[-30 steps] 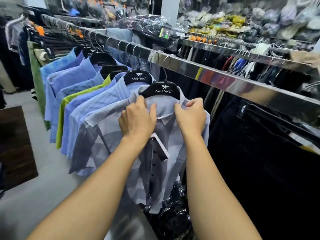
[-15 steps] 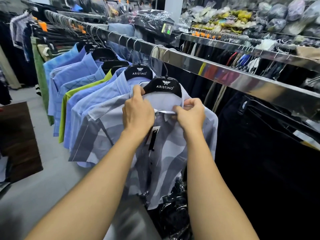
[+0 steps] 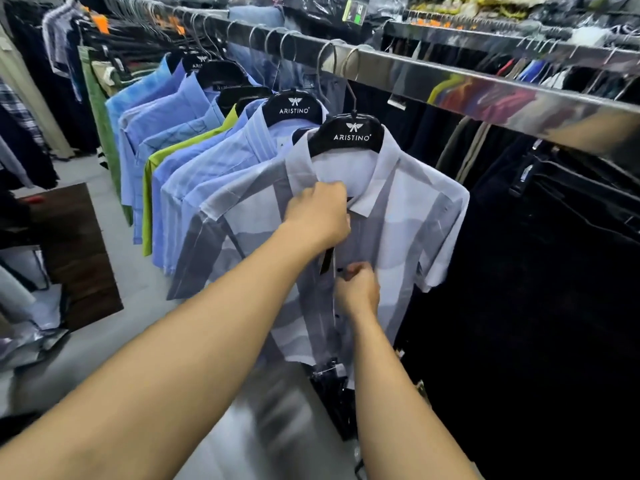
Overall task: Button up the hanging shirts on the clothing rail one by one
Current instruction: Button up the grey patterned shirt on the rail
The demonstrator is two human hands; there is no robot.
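- One grey-and-white shirt (image 3: 415,230) is hanging at the near end of the clothing rail (image 3: 450,81), at the front of the row. It is short-sleeved, of thin woven cloth in broad wavy bands, with a pointed collar lying flat.
- One black hanger (image 3: 349,135) is carrying it. It is broad-shouldered, printed ARISTINO in white, and its thin wire hook is sitting over the rail.
- A second black hanger (image 3: 294,107) with the same print is hanging just behind. Further black hangers are showing beyond, their print too small to read.
- The left hand (image 3: 317,216) is gripping the shirt front just under the collar, its fingers curled tight into the cloth.
- The right hand (image 3: 358,289) is working lower on the front strip, its fingers pinching the edge beside a small dark button (image 3: 337,270). At least one more dark round button is showing below it.
- One narrow black tag (image 3: 326,261) is hanging between the two hands, against the shirt front.
- Behind the front shirt, about five blue shirts (image 3: 214,174) are hanging overlapped, some striped or checked. The exact count cannot be told.
- One lime-green shirt (image 3: 156,168) is sitting among them.
- The rail is a flat, mirror-bright metal bar, reflecting colours. A second rail (image 3: 485,36) is running behind it, crowded with wire hooks.
- Dark garments (image 3: 554,271) are filling the space to the right, beneath the near rail.
- The floor (image 3: 104,341) is grey and smooth, and one dark wooden board (image 3: 76,254) is standing on it at the left.
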